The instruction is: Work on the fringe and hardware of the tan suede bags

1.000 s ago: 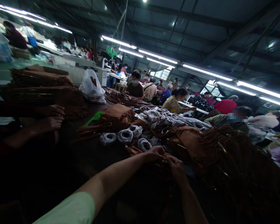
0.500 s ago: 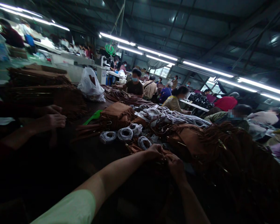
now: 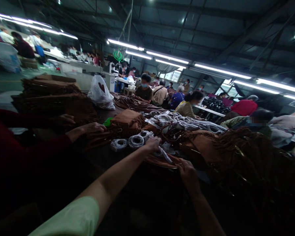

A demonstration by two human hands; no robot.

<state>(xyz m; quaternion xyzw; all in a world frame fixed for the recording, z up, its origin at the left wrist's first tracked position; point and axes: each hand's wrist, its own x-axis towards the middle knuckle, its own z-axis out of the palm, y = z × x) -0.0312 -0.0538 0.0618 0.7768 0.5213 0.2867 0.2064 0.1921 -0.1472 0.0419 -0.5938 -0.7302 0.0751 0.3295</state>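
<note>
Left hand (image 3: pixel 152 143): grip closed on wrapped coil (image 3: pixel 162 151) | right hand (image 3: pixel 186 172): grip pinching brown strap (image 3: pixel 162 161) on tabletop (image 3: pixel 108 157) | advice: hold strap taut, lift coil gently

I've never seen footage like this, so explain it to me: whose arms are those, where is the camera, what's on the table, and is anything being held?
The camera sits on a person's head and looks forward and down, so the two bare arms reaching in from the bottom are that person's own. The left hand closes on a wrapped white bundle beside two coiled white rolls. The right hand rests on a brown fringed bag; whether it grips it is too dark to tell. The dark table also carries more brown fringed bags, a white plastic bag and something green. The red-sleeved hands on the left belong to a co-worker. Other people work behind.
</note>
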